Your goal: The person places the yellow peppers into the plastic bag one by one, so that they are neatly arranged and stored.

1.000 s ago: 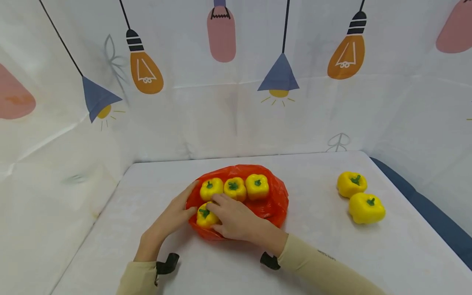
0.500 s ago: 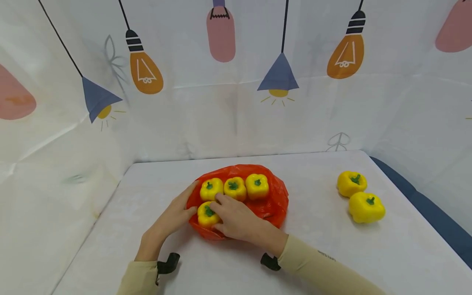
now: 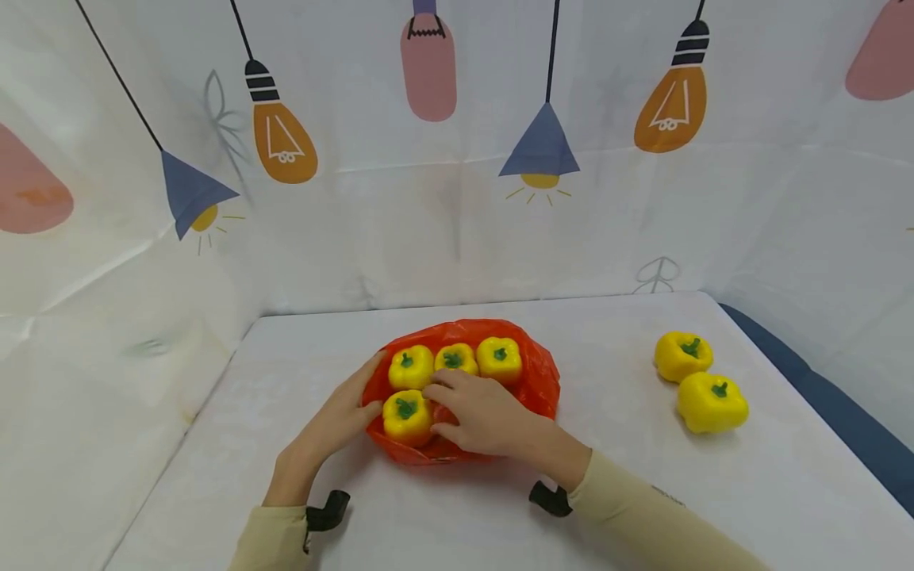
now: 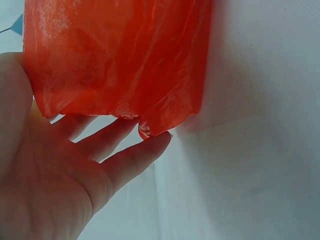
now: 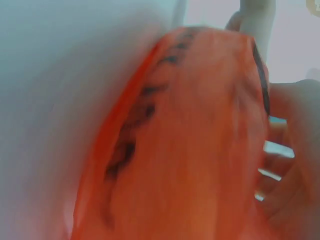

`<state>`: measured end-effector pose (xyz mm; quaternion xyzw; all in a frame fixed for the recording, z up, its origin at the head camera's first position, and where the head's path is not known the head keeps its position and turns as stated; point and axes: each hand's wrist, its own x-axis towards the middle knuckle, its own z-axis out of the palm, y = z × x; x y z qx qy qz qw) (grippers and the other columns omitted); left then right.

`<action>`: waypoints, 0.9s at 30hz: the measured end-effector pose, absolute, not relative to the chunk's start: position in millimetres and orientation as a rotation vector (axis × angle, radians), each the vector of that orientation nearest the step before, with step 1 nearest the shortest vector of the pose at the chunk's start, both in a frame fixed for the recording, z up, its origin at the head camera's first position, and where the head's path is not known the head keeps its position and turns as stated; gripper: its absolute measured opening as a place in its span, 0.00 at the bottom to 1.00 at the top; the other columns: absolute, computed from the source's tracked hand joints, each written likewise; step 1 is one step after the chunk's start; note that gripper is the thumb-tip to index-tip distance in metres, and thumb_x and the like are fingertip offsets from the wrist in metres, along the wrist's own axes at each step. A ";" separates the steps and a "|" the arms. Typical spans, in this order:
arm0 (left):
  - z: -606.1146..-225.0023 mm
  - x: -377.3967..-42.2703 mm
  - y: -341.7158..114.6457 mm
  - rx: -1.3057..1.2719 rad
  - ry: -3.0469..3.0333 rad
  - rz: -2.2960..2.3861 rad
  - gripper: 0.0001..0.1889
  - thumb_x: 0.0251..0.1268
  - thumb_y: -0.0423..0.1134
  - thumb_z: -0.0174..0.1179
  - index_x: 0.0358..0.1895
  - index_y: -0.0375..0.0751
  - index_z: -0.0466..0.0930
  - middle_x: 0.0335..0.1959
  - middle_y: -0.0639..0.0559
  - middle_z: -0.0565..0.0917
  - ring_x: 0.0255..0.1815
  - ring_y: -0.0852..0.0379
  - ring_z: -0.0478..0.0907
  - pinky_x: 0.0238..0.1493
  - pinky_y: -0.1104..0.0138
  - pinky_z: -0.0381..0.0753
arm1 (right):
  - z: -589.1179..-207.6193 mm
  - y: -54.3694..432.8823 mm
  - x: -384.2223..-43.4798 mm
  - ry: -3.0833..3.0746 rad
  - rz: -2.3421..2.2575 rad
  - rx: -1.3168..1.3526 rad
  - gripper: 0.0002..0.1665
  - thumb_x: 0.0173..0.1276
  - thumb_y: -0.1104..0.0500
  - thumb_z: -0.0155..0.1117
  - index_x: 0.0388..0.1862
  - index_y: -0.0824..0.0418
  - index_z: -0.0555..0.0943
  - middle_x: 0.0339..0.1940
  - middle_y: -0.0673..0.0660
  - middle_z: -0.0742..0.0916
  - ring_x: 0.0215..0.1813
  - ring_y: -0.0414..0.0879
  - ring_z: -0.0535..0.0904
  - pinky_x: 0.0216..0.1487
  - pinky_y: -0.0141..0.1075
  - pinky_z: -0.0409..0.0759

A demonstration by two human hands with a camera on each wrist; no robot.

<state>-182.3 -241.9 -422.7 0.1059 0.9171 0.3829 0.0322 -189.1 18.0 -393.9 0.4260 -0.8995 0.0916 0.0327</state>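
A red plastic bag [image 3: 543,381] sits with its mouth up, folded wide around several yellow bell peppers. Three stand in a back row, and a front-left pepper [image 3: 407,418] is in front of them. My left hand [image 3: 336,416] rests at the bag's left edge; the left wrist view shows its fingers [image 4: 135,160] spread, some tips hidden behind the red plastic. Just right of the front-left pepper is my right hand [image 3: 485,414], over the bag, fingers loosely bent and nothing seen gripped. The right wrist view is blurred, mostly the bag's outer wall [image 5: 190,150] with dark print.
Two more yellow bell peppers, a farther one [image 3: 683,356] and a nearer one [image 3: 712,404], lie on the right of the white table [image 3: 607,333]. A white curtain [image 3: 443,238] printed with lamps hangs behind. Dark blue fabric [image 3: 821,396] lies beyond the right table edge.
My right hand has let go of the front-left pepper and moved a little to the right, so that pepper shows more fully. The left hand stays at the bag's edge.
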 end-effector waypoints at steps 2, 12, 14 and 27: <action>-424.1 -183.3 -240.7 0.328 2.825 1.171 0.40 0.68 0.33 0.52 0.81 0.53 0.46 0.82 0.51 0.54 0.82 0.45 0.51 0.78 0.43 0.54 | -391.7 28.6 -191.9 -2.742 0.285 1.313 0.29 0.68 0.43 0.63 0.66 0.49 0.76 0.64 0.49 0.80 0.64 0.43 0.76 0.61 0.40 0.83; -422.0 -182.9 -238.6 0.279 2.834 1.103 0.39 0.69 0.35 0.52 0.81 0.51 0.46 0.82 0.48 0.54 0.82 0.42 0.52 0.78 0.42 0.54 | -382.0 84.1 -202.7 -2.630 0.425 1.223 0.25 0.66 0.49 0.68 0.61 0.53 0.80 0.60 0.52 0.82 0.62 0.46 0.79 0.60 0.42 0.83; -421.9 -183.5 -238.7 0.282 2.829 1.101 0.39 0.69 0.35 0.51 0.81 0.51 0.45 0.82 0.48 0.53 0.82 0.42 0.51 0.77 0.42 0.54 | -381.1 95.0 -205.8 -2.607 0.437 1.203 0.25 0.65 0.51 0.69 0.60 0.54 0.80 0.60 0.52 0.82 0.61 0.47 0.79 0.60 0.43 0.83; -425.8 -186.6 -239.1 0.271 2.815 1.109 0.39 0.69 0.34 0.51 0.81 0.52 0.46 0.82 0.48 0.53 0.82 0.42 0.51 0.77 0.42 0.54 | -372.8 175.0 -219.8 -2.834 0.374 0.907 0.32 0.65 0.51 0.70 0.67 0.54 0.76 0.67 0.57 0.78 0.67 0.55 0.75 0.59 0.52 0.83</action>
